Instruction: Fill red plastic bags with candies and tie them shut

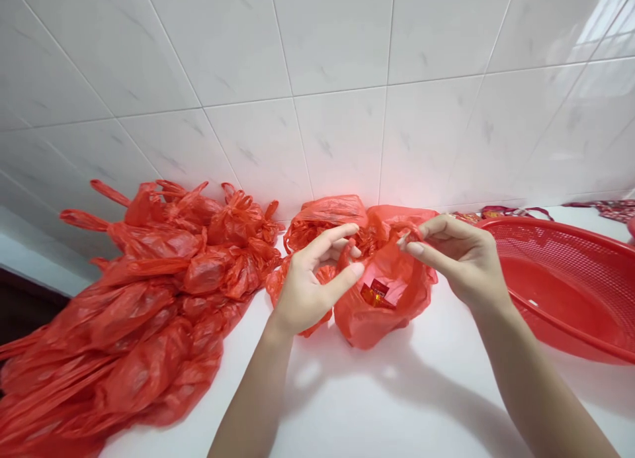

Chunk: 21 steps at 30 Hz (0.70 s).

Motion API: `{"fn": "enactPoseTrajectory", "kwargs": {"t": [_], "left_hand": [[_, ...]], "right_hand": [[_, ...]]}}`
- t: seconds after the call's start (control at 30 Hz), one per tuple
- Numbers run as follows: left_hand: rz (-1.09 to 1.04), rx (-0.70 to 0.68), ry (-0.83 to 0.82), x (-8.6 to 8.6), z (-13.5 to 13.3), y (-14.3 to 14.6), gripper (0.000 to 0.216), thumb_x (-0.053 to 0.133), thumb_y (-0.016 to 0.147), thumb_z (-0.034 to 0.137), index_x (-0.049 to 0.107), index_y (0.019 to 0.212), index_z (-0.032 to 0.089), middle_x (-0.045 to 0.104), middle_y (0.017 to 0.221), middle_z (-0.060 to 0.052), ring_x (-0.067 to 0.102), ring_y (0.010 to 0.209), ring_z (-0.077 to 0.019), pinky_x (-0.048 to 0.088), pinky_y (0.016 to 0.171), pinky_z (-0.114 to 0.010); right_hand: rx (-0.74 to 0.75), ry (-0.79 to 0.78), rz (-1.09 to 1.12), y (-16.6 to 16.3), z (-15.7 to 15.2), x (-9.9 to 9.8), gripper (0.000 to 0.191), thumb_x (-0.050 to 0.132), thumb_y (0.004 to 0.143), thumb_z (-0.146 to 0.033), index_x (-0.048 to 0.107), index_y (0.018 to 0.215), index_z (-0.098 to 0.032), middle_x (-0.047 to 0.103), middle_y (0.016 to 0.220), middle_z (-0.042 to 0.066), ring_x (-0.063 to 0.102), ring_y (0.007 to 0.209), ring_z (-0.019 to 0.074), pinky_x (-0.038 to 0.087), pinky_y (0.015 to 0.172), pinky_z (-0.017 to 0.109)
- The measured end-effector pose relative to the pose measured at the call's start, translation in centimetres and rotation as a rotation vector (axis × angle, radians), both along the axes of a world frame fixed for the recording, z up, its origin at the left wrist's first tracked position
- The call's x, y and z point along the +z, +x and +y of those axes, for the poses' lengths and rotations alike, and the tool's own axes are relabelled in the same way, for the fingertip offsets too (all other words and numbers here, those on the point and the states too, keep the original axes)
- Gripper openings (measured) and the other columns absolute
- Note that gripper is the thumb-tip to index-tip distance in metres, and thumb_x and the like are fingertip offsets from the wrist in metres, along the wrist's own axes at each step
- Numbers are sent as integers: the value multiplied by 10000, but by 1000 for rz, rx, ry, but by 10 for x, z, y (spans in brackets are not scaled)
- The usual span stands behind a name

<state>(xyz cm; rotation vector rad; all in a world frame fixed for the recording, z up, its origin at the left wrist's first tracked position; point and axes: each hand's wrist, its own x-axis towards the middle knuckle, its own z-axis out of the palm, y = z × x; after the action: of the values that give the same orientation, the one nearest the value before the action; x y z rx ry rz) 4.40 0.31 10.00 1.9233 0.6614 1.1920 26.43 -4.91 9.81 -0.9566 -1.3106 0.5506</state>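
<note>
A red plastic bag (370,329) stands on the white surface with its mouth open, facing me. Inside it lie a small dark red packet (380,294) with gold and white marks and something pink. My right hand (459,259) pinches the bag's right handle between thumb and fingertips. At the other side, my left hand (317,279) curls its fingers and thumb around the left handle, the grip looking loose.
A heap of tied red plastic bags (149,312) covers the left side. Another red bag (330,213) sits behind, against the tiled wall (337,140). On the right stands a red plastic basket (570,299), with patterned red cloth (516,212) behind it.
</note>
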Motion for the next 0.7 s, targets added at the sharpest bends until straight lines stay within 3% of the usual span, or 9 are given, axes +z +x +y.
{"fn": "enactPoseTrajectory", "kwargs": {"t": [0.17, 0.27, 0.37, 0.5, 0.6, 0.7], "left_hand": [[60, -6, 26, -1, -8, 7, 469, 693, 884, 245, 630, 1348, 262, 698, 889, -8, 672, 827, -143, 580, 813, -261], [101, -35, 41, 0, -10, 9, 354, 639, 895, 204, 699, 1242, 245, 706, 839, -6, 658, 769, -137, 566, 757, -246], [84, -46, 21, 2, -11, 10, 217, 612, 890, 182, 753, 1051, 220, 706, 780, -2, 644, 685, -122, 552, 677, -225], [-22, 6, -28, 3, -10, 11, 131, 622, 888, 207, 745, 933, 196, 683, 715, 5, 608, 583, -102, 539, 586, -208], [-77, 49, -29, 2, -8, 10, 137, 642, 893, 253, 745, 955, 188, 703, 754, -7, 633, 616, -113, 560, 601, -215], [-122, 75, -19, -1, -5, 11, 142, 654, 900, 264, 746, 977, 190, 728, 803, -17, 678, 714, -131, 585, 681, -224]], "right_hand": [[155, 76, -193, -17, -2, 2, 93, 769, 856, -290, 716, 828, -219, 706, 789, 27, 651, 731, 182, 556, 690, 337], [232, 148, -285, -24, -4, 4, 71, 738, 878, -240, 717, 813, -219, 695, 781, 27, 646, 733, 181, 558, 698, 347], [217, 179, -282, -26, -5, 3, 44, 757, 862, -223, 713, 867, -228, 696, 817, 23, 654, 763, 177, 570, 735, 344], [174, 73, -267, -21, -6, -1, 423, 848, 782, -320, 668, 1159, -257, 717, 1080, 63, 678, 1028, 237, 576, 930, 397], [239, -55, -360, -20, -6, -4, 732, 885, 721, -410, 567, 1368, -281, 656, 1313, 90, 617, 1226, 286, 535, 1033, 442], [290, -148, -442, -26, -4, -9, 738, 871, 726, -443, 562, 1375, -275, 643, 1352, 92, 617, 1226, 295, 538, 1008, 441]]}}
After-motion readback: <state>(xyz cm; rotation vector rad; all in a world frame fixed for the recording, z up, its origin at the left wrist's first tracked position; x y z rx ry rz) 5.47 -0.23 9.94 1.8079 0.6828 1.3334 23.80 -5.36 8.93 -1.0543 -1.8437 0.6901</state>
